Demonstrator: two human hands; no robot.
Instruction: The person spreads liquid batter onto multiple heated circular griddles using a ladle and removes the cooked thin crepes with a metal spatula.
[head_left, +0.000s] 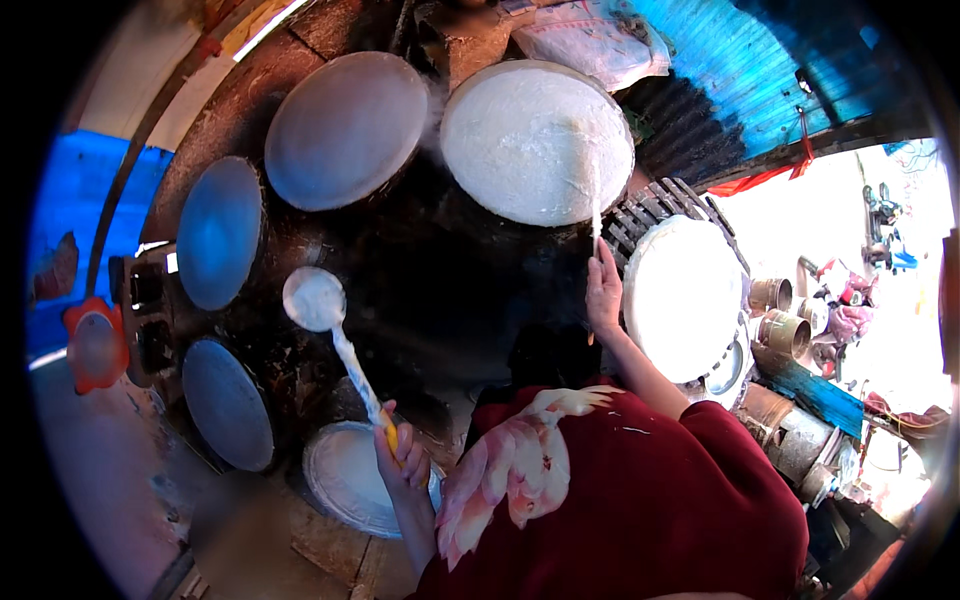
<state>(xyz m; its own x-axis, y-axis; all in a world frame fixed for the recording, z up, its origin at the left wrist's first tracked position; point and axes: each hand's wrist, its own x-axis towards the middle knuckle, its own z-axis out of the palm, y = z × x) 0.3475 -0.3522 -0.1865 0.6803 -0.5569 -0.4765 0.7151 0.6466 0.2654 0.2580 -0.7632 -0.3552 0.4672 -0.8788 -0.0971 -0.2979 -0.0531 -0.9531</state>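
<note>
In my left hand (405, 454) is the yellow handle of a long ladle (356, 367), smeared with white batter. Its round bowl hangs over the dark space between the pans. Just below that hand stands a wide metal basin (326, 480) holding white liquid. My right hand (604, 289) grips a thin, white-coated stick or spatula (597, 199); its far part lies over the right edge of a large round griddle (525, 142). A white batter layer covers this griddle. To the right of my right hand lies a large white round, perhaps a flatbread (682, 300).
Several bare round griddles (345, 131) curve around the left side. Slats of a dark rack (637, 217) show beneath the white round. A plastic sack (596, 41) lies behind the coated griddle. Metal cans (784, 334) stand at right; an orange-red-framed mirror (96, 345) is far left.
</note>
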